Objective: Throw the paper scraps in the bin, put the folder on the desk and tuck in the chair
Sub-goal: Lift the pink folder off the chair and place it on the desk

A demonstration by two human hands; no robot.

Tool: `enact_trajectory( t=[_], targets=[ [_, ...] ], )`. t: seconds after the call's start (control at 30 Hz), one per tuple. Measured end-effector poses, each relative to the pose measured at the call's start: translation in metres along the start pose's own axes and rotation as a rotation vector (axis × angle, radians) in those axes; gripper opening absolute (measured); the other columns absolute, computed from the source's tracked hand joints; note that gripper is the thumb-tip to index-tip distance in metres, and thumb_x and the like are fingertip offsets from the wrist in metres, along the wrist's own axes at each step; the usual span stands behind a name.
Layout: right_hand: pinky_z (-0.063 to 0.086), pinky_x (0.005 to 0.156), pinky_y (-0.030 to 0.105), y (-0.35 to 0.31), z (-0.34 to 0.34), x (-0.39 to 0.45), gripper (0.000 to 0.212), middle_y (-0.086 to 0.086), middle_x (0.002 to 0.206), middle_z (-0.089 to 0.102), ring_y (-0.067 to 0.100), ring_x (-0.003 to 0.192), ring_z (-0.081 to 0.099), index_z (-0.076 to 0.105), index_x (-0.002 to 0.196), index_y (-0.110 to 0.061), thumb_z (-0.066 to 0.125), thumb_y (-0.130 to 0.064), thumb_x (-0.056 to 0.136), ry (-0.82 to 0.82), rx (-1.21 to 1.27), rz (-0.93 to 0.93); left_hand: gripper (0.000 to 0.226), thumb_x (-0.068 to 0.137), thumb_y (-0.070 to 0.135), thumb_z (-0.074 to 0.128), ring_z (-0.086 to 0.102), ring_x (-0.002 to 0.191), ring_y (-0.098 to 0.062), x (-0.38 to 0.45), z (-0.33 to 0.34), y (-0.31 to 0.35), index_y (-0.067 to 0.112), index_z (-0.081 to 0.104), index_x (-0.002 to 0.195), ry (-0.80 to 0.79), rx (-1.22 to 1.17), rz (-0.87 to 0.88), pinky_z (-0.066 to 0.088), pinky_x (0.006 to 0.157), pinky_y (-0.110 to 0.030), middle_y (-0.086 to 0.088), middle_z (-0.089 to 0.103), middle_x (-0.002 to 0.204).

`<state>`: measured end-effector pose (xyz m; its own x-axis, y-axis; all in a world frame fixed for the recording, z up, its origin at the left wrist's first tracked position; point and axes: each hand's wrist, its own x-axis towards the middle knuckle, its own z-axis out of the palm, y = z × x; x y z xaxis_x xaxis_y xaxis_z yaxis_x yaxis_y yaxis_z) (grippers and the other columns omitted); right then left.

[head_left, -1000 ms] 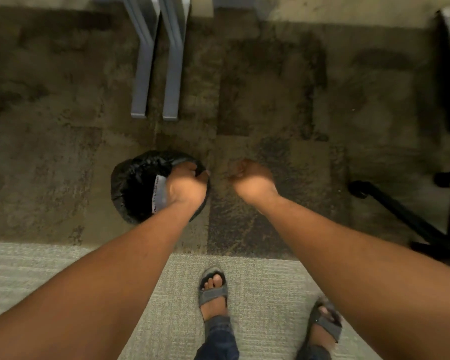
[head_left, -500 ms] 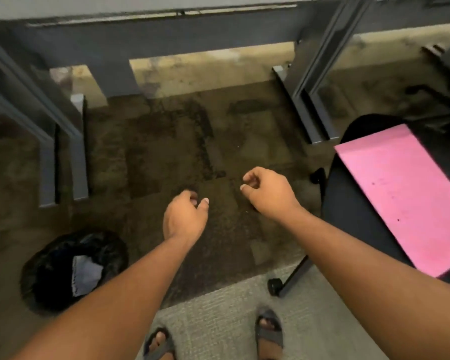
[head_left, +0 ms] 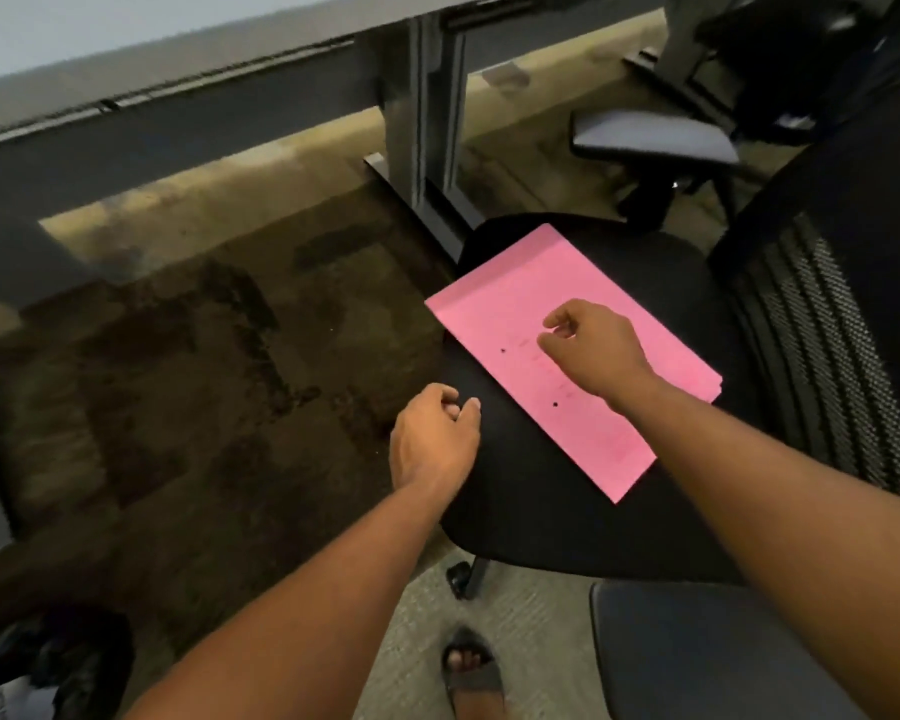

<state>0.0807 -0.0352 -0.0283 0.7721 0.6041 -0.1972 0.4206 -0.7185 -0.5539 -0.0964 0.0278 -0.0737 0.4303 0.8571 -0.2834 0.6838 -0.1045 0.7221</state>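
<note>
Sat at far lower left: bin (head_left: 81,667), round, lined with crinkled glossy black plastic, pale paper scrap (head_left: 19,696) inside. Spread across the middle: carpet (head_left: 178,381), blotchy brown, giving way to a pale ribbed strip near the sandalled foot (head_left: 471,672). Ran along the top: desk (head_left: 126,39), smooth pale top on grey metal legs. Reached forward over the chair's front edge: left hand (head_left: 432,439), loosely curled, thumb against fingertips, empty, touching nothing visible. Lay flat and skewed on the chair (head_left: 567,511), a rounded black fabric seat with mesh back at right: folder (head_left: 541,304), pink, thin, rectangular. Hovered over the folder's middle: right hand (head_left: 593,345), arm outstretched, fingers half curled, empty; contact with the folder could not be told.
</note>
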Motion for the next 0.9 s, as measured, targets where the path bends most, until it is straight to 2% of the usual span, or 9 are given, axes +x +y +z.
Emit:
enact_trajectory(
  t=[0.1,0.2,0.3,0.43,0.5,0.57,0.7,0.8,0.9],
  targets=[
    [0.054,0.083,0.039,0.041,-0.019,0.016,0.024,0.001,0.106,0.066,0.02,0.094,0.061,0.064,0.111,-0.022,0.065,-0.027,0.087,0.023,-0.034,0.066,0.026,0.09,0.039,0.062,0.056,0.077,-0.007,0.001,0.032,0.027,0.022,0.063,0.11,-0.03,0.022,0.001,0.049,0.07,-0.029,0.008,0.063,0.091],
    [0.053,0.079,0.036,0.072,-0.025,0.03,0.025,0.002,0.108,0.066,0.02,0.093,0.062,0.063,0.111,-0.022,0.064,-0.027,0.086,0.037,-0.063,0.1,0.02,0.09,0.042,0.061,0.052,0.068,-0.006,0.008,0.049,0.038,0.023,0.062,0.098,-0.049,0.094,-0.043,0.043,0.062,-0.028,0.008,0.06,0.083],
    [0.05,0.077,0.034,0.105,-0.031,0.047,0.03,0.006,0.114,0.066,0.023,0.097,0.062,0.063,0.115,-0.021,0.064,-0.026,0.086,0.075,-0.105,0.155,0.027,0.09,0.046,0.059,0.055,0.063,-0.01,0.011,0.065,0.046,0.024,0.058,0.076,-0.076,0.194,-0.107,0.05,0.062,-0.031,0.006,0.06,0.073],
    [0.046,0.068,0.035,0.136,-0.029,0.063,0.037,0.011,0.118,0.06,0.026,0.092,0.059,0.058,0.122,-0.014,0.059,-0.026,0.087,0.132,-0.226,0.229,0.042,0.089,0.05,0.059,0.066,0.06,-0.019,0.007,0.074,0.045,0.017,0.067,0.066,-0.149,0.165,-0.174,0.058,0.064,-0.036,-0.001,0.068,0.064],
    [0.05,0.078,0.044,0.149,-0.024,0.068,0.038,0.013,0.119,0.057,0.029,0.097,0.057,0.052,0.124,-0.012,0.051,-0.03,0.091,0.121,-0.252,0.288,0.041,0.088,0.049,0.061,0.069,0.06,-0.02,0.008,0.079,0.045,0.015,0.069,0.066,-0.165,0.085,-0.204,0.06,0.067,-0.039,-0.001,0.071,0.065],
    [0.045,0.09,0.053,0.156,-0.018,0.071,0.042,0.015,0.127,0.052,0.035,0.112,0.052,0.046,0.13,-0.011,0.045,-0.032,0.093,0.095,-0.301,0.337,0.037,0.087,0.045,0.064,0.071,0.061,-0.021,0.008,0.084,0.046,0.015,0.069,0.067,-0.184,-0.03,-0.227,0.061,0.068,-0.041,0.0,0.072,0.066],
    [0.035,0.097,0.053,0.159,-0.011,0.077,0.041,0.018,0.133,0.044,0.036,0.121,0.044,0.046,0.132,-0.013,0.046,-0.031,0.095,0.069,-0.361,0.418,0.026,0.088,0.037,0.066,0.071,0.071,-0.023,0.008,0.092,0.041,0.012,0.065,0.079,-0.178,-0.218,-0.281,0.061,0.07,-0.045,-0.001,0.072,0.077],
    [0.042,0.092,0.048,0.168,-0.016,0.076,0.032,0.017,0.121,0.054,0.035,0.105,0.055,0.055,0.122,-0.014,0.047,-0.026,0.094,0.059,-0.203,0.435,0.018,0.091,0.033,0.064,0.069,0.078,-0.02,0.009,0.09,0.033,0.016,0.061,0.086,-0.174,-0.308,-0.307,0.061,0.072,-0.045,0.0,0.072,0.087],
    [0.048,0.073,0.039,0.174,-0.019,0.069,0.025,0.013,0.106,0.061,0.029,0.088,0.058,0.06,0.111,-0.012,0.047,-0.023,0.093,0.044,-0.002,0.396,0.009,0.093,0.028,0.062,0.069,0.083,-0.015,0.009,0.083,0.031,0.021,0.06,0.088,-0.17,-0.405,-0.303,0.06,0.076,-0.042,0.003,0.072,0.09]
  ],
)
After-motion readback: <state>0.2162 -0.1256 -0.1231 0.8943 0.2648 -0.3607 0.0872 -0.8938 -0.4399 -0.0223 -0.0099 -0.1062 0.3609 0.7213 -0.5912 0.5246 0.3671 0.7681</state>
